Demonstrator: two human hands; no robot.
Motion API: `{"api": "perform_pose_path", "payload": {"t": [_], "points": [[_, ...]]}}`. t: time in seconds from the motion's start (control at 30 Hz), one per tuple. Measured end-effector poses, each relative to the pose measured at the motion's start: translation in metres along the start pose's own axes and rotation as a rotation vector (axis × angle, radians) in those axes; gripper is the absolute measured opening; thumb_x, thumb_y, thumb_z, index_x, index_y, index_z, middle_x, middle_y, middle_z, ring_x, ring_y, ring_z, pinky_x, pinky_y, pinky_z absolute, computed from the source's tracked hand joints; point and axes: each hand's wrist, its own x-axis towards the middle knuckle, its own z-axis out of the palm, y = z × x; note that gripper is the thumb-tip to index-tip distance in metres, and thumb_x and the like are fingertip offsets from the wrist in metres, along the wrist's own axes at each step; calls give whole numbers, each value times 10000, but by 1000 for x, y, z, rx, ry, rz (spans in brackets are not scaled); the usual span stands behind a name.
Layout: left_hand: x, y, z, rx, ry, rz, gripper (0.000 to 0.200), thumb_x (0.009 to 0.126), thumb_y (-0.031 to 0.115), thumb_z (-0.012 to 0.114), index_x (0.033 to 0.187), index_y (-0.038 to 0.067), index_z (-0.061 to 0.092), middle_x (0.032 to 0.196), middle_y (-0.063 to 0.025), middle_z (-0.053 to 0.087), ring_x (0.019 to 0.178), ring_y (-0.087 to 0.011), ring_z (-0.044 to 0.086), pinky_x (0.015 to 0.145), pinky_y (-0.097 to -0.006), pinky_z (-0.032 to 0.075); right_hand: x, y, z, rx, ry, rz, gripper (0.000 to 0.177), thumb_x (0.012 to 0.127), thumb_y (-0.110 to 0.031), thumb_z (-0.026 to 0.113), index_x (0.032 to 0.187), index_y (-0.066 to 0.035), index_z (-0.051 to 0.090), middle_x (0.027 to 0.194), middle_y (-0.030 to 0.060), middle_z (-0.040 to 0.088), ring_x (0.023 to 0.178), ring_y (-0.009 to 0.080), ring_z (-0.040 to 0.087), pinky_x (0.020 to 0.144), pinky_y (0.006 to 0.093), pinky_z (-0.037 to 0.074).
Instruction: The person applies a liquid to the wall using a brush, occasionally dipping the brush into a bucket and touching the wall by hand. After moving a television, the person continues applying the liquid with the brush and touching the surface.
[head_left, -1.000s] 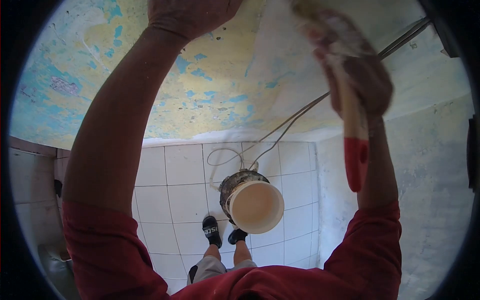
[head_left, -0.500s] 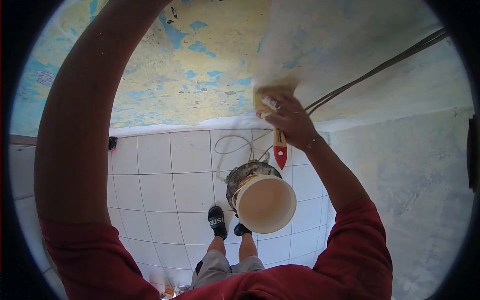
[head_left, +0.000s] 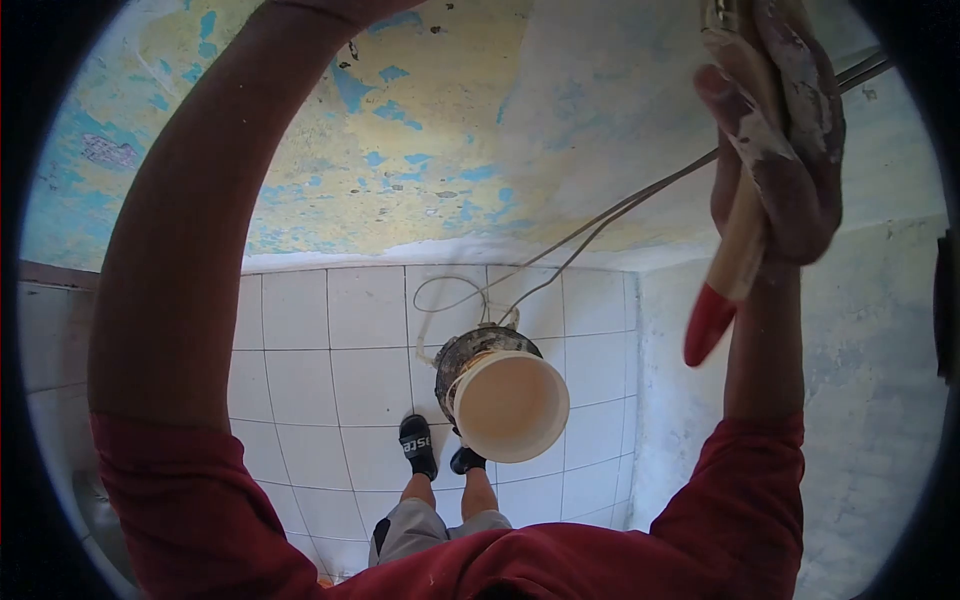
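My right hand [head_left: 790, 150], smeared with whitish paste, is raised at the upper right. It is closed round the wooden handle of a brush [head_left: 740, 240]; the red tip points down and the bristles are cut off by the top edge. My left arm reaches up the left side, and only the edge of my left hand [head_left: 370, 8] shows at the top, its fingers out of frame. Behind both arms is a wall [head_left: 440, 120] with patchy yellow and blue paint, paler toward the right.
A white bucket [head_left: 512, 405] stands on a dark, stained round support [head_left: 455, 350] in front of my feet. Cables [head_left: 610, 212] run from it up to the right. White tiles [head_left: 370, 300] cover the floor, and a grey-white side wall [head_left: 850, 380] stands at the right.
My right hand has come away from the wall, moving right and up toward the camera with the brush. My left arm has shifted slightly, bringing the edge of that hand into view.
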Motion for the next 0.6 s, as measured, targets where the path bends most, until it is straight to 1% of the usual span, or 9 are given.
{"api": "perform_pose_path", "payload": {"t": [0.03,0.07,0.13,0.2,0.43,0.47,0.5,0.53,0.6], "points": [[-3,2,-1,-7,-12,-3,600,967,274,425,1504,18,353,1609,-203,246,1487,-394,223,1163,-629,135,-4,10,-6,-73,-59,-195,276,979,-50,478,1199,72,593,1389,295,477,1240,360,567,990,382,576],[-7,5,-2,-14,-24,-5,599,967,274,424,1504,18,353,1609,-203,246,1487,-394,223,1164,-628,135,-14,17,1,-70,-56,-192,276,979,-50,478,1199,72,593,1389,295,477,1240,360,567,990,382,576],[-17,9,-4,-29,-51,-6,598,969,275,422,1504,18,353,1609,-203,246,1487,-394,222,1164,-628,134,-41,31,23,-918,-187,-394,137,856,-218,657,927,-151,752,1279,124,653,1209,305,612,1060,483,435],[-28,14,-4,-40,-76,-3,596,970,275,419,1504,18,353,1609,-203,246,1488,-394,222,1164,-628,133,-78,48,36,-962,-347,-287,154,827,-213,664,951,-171,747,1257,111,663,1240,287,582,1077,466,396],[-48,31,-1,-86,-139,17,591,976,277,412,1504,18,354,1609,-203,246,1489,-395,220,1166,-626,131,-195,123,83,-809,-487,-57,193,821,-184,680,1007,-171,727,1204,97,675,1240,282,566,1090,469,389],[-44,31,0,-89,-134,17,590,976,277,410,1504,18,354,1609,-203,246,1489,-395,219,1166,-626,131,-207,128,86,-760,-561,6,217,820,-161,683,1033,-173,721,1224,101,663,1248,280,559,1091,463,395],[-38,30,1,-93,-126,15,590,977,278,409,1504,18,354,1609,-203,246,1489,-395,219,1166,-626,130,-210,128,86,-714,-633,68,245,819,-137,686,1059,-176,716,1243,106,651,1256,278,552,1092,457,400],[-29,29,3,-95,-113,11,589,978,278,408,1504,18,354,1609,-203,246,1489,-395,219,1166,-626,130,-205,124,83,-731,-626,59,245,819,-137,686,1059,-176,716,1243,106,651,1256,278,552,1092,457,400],[-9,23,4,-97,-84,-8,587,979,278,406,1504,18,354,1609,-203,246,1490,-395,218,1166,-625,129,-188,114,73,-532,-736,202,284,812,-118,695,1088,-182,707,1272,113,628,1296,265,517,1094,436,413]]}}
